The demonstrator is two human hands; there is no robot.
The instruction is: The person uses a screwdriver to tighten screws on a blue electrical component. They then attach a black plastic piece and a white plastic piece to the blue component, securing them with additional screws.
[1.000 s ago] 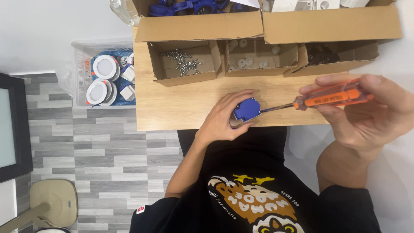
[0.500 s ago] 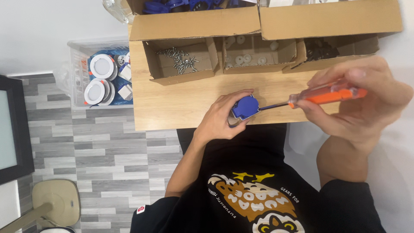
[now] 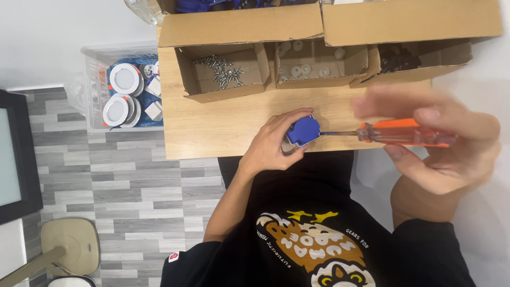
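Note:
My left hand grips a small blue plastic part at the front edge of the wooden table. My right hand holds an orange-handled screwdriver level, its metal tip resting against the blue part's right side. The right hand's fingers are blurred with motion around the handle.
Behind the hands stand three open cardboard boxes: one with screws, one with white round pieces, one with dark parts. A clear bin with round white fittings sits on the grey floor at left, by a dark panel.
The right hand's fingers have shifted around the screwdriver handle and are now blurred. The left hand stays on the blue part.

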